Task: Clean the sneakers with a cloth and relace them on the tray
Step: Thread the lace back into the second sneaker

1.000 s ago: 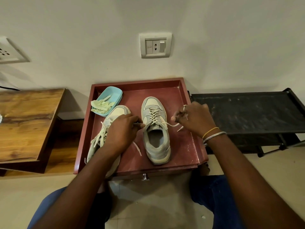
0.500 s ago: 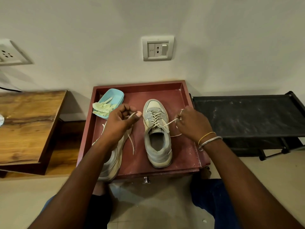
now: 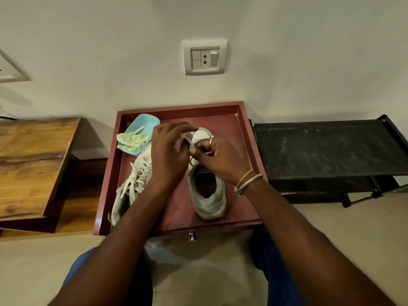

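Two pale grey sneakers stand on a dark red tray. The right sneaker points toward the wall with its opening toward me; my hands hide its laced part. Both hands meet above its tongue. My left hand and my right hand each pinch an end of its white lace, held between the fingertips. The left sneaker lies beside it with loose laces, partly under my left forearm. A pale yellow cloth sits in a light blue dish at the tray's far left corner.
A wooden table stands left of the tray. A black rack shelf stands to its right. The wall with a switch plate is right behind the tray. My knees in blue trousers are below the tray's front edge.
My hands, which were apart pulling the lace ends out to either side, have come together over the right sneaker's tongue. The camera has moved closer.
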